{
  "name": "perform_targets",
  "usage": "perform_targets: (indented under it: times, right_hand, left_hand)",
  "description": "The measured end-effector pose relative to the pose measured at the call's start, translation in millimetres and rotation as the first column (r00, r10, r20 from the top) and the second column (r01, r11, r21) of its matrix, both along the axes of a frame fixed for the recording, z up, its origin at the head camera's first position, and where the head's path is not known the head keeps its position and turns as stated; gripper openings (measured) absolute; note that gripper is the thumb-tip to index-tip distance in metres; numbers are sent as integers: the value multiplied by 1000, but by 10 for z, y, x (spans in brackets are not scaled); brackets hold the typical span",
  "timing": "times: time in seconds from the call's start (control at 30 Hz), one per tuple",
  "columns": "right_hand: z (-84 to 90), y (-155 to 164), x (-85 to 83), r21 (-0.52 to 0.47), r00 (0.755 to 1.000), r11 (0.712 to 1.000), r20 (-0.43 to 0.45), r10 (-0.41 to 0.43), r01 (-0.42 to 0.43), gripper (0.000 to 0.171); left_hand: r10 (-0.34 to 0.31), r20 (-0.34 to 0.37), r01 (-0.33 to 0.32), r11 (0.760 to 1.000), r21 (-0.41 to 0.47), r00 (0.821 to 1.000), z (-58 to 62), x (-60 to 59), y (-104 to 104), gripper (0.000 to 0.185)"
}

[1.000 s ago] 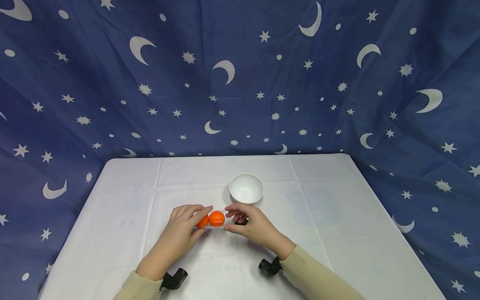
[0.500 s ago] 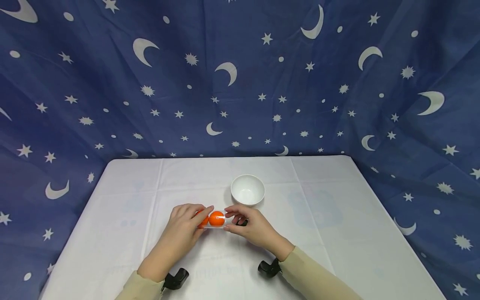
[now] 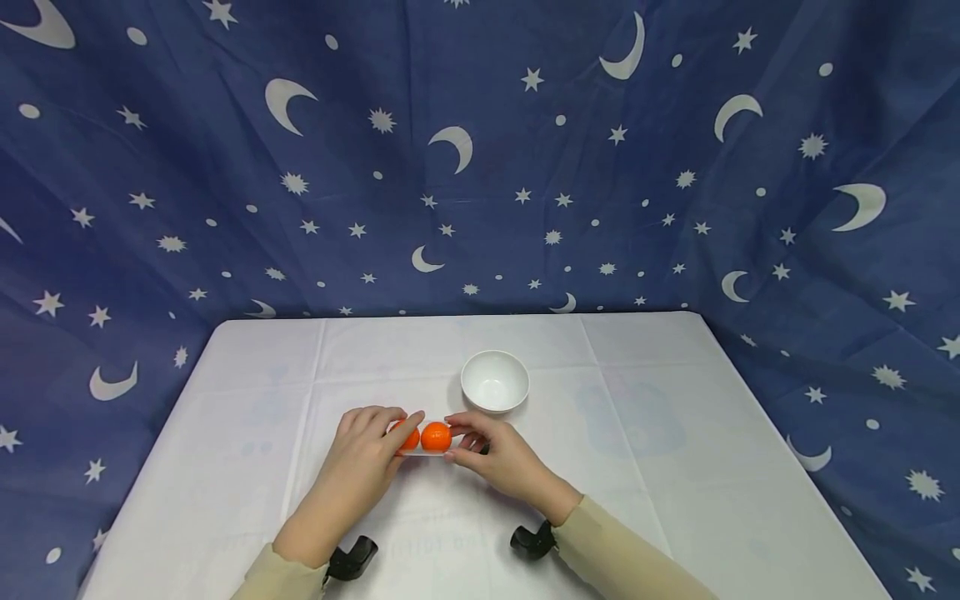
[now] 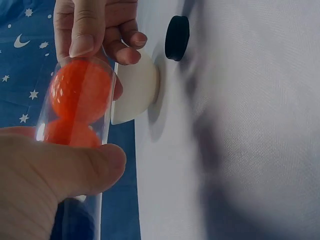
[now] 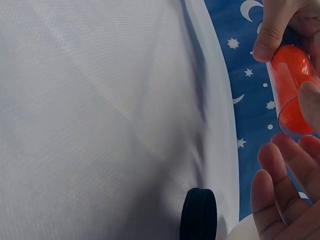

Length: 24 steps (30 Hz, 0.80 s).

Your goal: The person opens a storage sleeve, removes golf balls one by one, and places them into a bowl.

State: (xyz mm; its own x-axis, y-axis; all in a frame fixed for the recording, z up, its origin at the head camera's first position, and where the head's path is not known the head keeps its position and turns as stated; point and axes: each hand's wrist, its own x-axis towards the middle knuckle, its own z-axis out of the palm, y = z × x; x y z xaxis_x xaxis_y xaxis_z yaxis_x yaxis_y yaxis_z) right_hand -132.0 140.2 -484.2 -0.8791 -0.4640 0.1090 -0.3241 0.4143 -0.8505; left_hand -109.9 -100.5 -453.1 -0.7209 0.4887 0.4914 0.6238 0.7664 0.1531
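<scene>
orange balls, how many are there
2, both inside the clear tube: orange ball nearer the right hand, other ball by the left hand. More may be hidden.

A white bowl (image 3: 495, 381) stands on the white tablecloth (image 3: 675, 467) — a black cap (image 4: 177, 38) lies near it. Behind hangs a blue curtain (image 3: 480, 158) — printed with moons and stars.
</scene>
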Motion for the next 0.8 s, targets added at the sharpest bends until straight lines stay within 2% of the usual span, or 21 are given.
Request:
perform_targets:
  times: [0.27,0.43,0.8]
  right_hand:
    - [3,8,30,8,1000,1000,25,-9,8,46]
    - [1,16,34,-13,1000,1000,4,-1,1,45]
    - [23,35,41,-15,1000,1000,21,1,0,50]
  left_hand:
    - [1,50,-1,1000,-3,999,-6,12,6,61]
    - [-6,46,5,1000,12,999,-6,12,-4,62]
    - [-7,39,7,1000,4,999,4,9,-2,61]
